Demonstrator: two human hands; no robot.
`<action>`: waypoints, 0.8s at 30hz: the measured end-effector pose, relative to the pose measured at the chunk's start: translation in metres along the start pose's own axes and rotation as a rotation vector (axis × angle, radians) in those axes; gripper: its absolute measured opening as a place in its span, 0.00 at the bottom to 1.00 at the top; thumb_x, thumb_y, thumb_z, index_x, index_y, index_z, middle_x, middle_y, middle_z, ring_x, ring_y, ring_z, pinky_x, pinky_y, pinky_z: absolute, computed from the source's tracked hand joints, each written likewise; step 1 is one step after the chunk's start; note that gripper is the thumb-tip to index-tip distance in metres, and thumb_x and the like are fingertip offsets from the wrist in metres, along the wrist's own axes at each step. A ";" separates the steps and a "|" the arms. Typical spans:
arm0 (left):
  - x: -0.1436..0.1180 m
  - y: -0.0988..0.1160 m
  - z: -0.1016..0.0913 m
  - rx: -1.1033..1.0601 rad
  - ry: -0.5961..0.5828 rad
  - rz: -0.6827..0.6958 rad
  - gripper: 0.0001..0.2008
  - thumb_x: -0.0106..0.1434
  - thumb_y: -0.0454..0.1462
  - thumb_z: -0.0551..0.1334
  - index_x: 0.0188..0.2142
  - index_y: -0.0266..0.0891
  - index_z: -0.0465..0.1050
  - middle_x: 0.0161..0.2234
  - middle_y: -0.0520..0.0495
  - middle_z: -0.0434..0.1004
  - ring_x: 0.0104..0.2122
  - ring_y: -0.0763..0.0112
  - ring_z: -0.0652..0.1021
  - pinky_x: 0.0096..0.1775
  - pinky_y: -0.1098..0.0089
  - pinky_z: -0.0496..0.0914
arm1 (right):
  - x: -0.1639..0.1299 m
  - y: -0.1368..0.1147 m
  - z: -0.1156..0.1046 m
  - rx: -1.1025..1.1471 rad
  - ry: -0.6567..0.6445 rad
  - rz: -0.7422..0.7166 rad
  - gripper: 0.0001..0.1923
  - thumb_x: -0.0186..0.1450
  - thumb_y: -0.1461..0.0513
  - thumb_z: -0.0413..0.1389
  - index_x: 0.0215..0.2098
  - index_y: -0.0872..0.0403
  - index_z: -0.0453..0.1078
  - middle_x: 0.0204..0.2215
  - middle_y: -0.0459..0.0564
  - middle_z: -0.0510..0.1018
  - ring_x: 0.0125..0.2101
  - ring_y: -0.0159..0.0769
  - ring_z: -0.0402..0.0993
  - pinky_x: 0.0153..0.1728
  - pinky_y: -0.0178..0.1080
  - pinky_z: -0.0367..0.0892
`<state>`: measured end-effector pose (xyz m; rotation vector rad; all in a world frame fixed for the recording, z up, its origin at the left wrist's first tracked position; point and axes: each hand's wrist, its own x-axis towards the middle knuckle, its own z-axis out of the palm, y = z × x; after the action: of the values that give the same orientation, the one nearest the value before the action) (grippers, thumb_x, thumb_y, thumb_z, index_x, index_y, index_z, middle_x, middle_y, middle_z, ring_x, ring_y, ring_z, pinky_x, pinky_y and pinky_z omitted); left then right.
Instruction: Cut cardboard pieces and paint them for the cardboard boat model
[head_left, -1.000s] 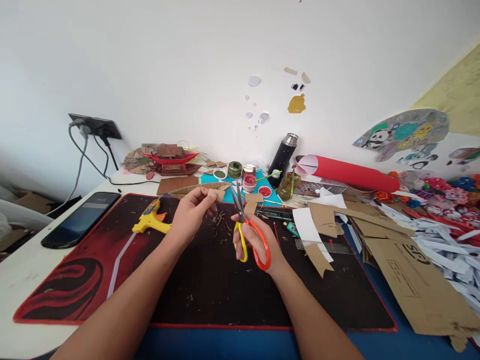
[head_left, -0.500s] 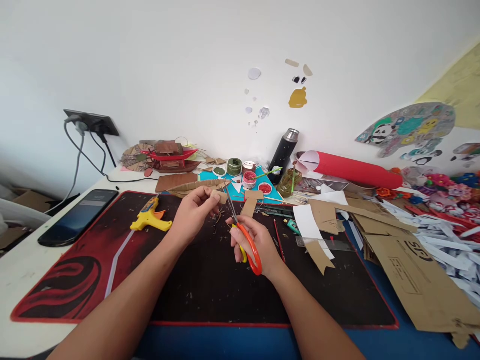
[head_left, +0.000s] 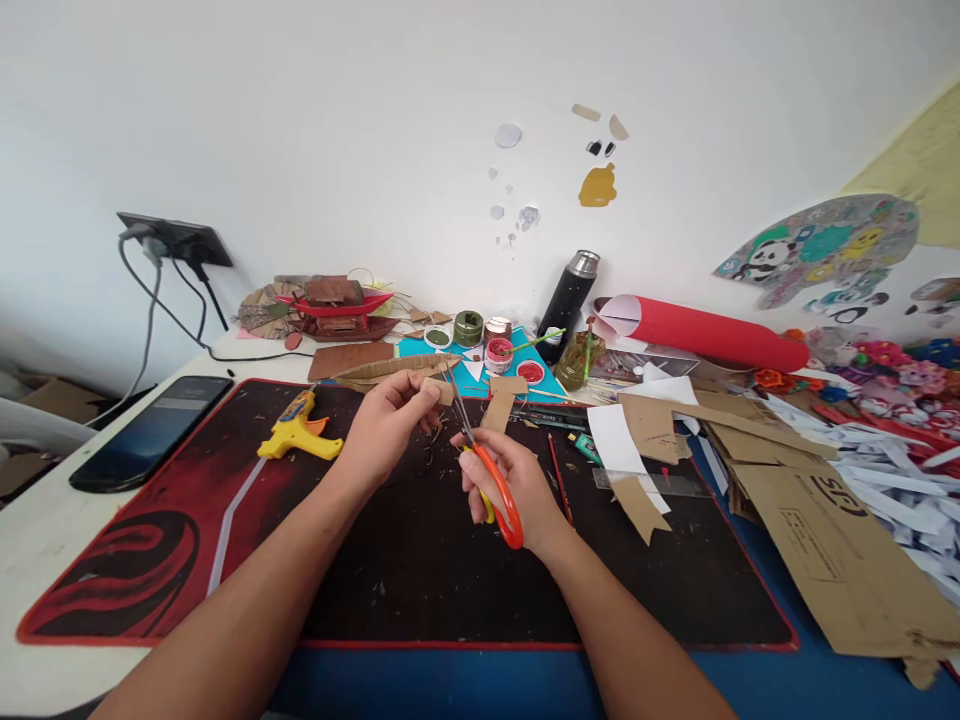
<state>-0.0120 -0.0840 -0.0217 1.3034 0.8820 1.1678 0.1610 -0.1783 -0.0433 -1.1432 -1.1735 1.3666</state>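
The left hand (head_left: 386,420) pinched a small cardboard piece (head_left: 437,389) above the far middle of the black mat (head_left: 420,560). The right hand (head_left: 510,485) gripped orange-handled scissors (head_left: 487,470), blades meeting the cardboard piece. A yellow glue gun (head_left: 298,432) lay near the mat's far-left edge.

One head-worn view — looks forward and down; close over the desk mat (head_left: 420,560).

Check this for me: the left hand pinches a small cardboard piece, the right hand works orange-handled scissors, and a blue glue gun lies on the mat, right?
Not quite: the glue gun is yellow, not blue, as the head view shows. The rest stands.
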 end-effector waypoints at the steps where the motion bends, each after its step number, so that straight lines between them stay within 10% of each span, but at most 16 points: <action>1: 0.000 0.000 0.000 -0.006 -0.001 -0.005 0.21 0.60 0.53 0.76 0.32 0.43 0.71 0.24 0.53 0.77 0.24 0.70 0.74 0.30 0.68 0.69 | 0.000 0.000 0.000 0.000 0.002 -0.001 0.27 0.67 0.43 0.68 0.52 0.53 0.78 0.26 0.40 0.75 0.14 0.28 0.71 0.17 0.31 0.64; 24: -0.001 -0.003 0.001 -0.047 -0.049 -0.042 0.21 0.61 0.53 0.76 0.32 0.42 0.71 0.25 0.52 0.78 0.25 0.69 0.76 0.29 0.69 0.70 | 0.001 -0.004 0.004 0.010 0.028 0.044 0.20 0.67 0.49 0.68 0.49 0.53 0.76 0.23 0.37 0.72 0.12 0.25 0.63 0.14 0.31 0.56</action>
<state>-0.0109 -0.0854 -0.0244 1.2641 0.8381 1.1131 0.1571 -0.1773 -0.0391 -1.1838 -1.1268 1.3835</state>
